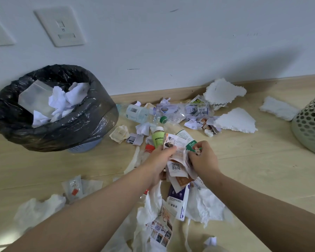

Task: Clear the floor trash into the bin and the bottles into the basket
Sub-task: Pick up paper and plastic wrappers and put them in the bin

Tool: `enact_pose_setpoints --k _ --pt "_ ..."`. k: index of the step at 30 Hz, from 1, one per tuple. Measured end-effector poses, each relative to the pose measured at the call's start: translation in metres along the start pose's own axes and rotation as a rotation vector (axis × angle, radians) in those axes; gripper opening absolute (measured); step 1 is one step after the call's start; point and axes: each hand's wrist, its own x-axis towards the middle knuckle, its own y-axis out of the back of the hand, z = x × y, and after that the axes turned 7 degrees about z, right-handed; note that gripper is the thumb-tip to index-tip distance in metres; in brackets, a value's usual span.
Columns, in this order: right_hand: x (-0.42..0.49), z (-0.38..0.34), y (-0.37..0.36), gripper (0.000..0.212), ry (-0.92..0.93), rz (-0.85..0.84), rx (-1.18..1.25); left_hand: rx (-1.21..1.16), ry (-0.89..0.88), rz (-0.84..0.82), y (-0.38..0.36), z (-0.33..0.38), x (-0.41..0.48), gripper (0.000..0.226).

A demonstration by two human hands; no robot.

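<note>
My left hand (161,160) and my right hand (203,160) both grip a bunch of torn paper scraps (177,164) above the floor. Just beyond the hands lie a green-labelled bottle (158,138), a bottle with a green cap (178,130) and a red-capped bottle (148,149). Clear plastic bottles (171,110) lie by the skirting board. The bin (49,108), lined with a black bag, stands at the left and holds crumpled paper. The perforated basket (311,126) stands at the right edge.
White foam pieces (235,120) lie near the wall at the right. Tissues (36,210), wrappers and printed packets (178,200) litter the wooden floor under my arms. Two wall sockets (61,26) sit on the white wall above the bin.
</note>
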Motion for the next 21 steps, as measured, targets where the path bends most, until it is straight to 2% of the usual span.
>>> enact_pose_setpoints --k 3,6,9,17,21 --pt "-0.005 -0.003 -0.001 0.023 -0.002 -0.034 -0.005 0.082 -0.010 -0.043 -0.002 -0.005 -0.001 0.025" --pt "-0.009 -0.008 -0.002 0.037 -0.021 -0.099 0.029 0.098 -0.011 -0.058 -0.001 -0.008 -0.004 0.012" --pt "-0.013 -0.011 -0.002 0.047 -0.002 -0.140 -0.002 0.104 -0.012 -0.063 0.002 -0.009 -0.004 0.013" --pt "-0.020 -0.008 -0.001 0.049 0.048 -0.126 -0.125 0.015 0.027 -0.171 0.003 -0.007 -0.008 0.015" --pt "-0.020 -0.005 -0.007 0.040 0.059 -0.113 -0.138 0.000 0.024 -0.139 0.006 -0.010 -0.004 0.017"
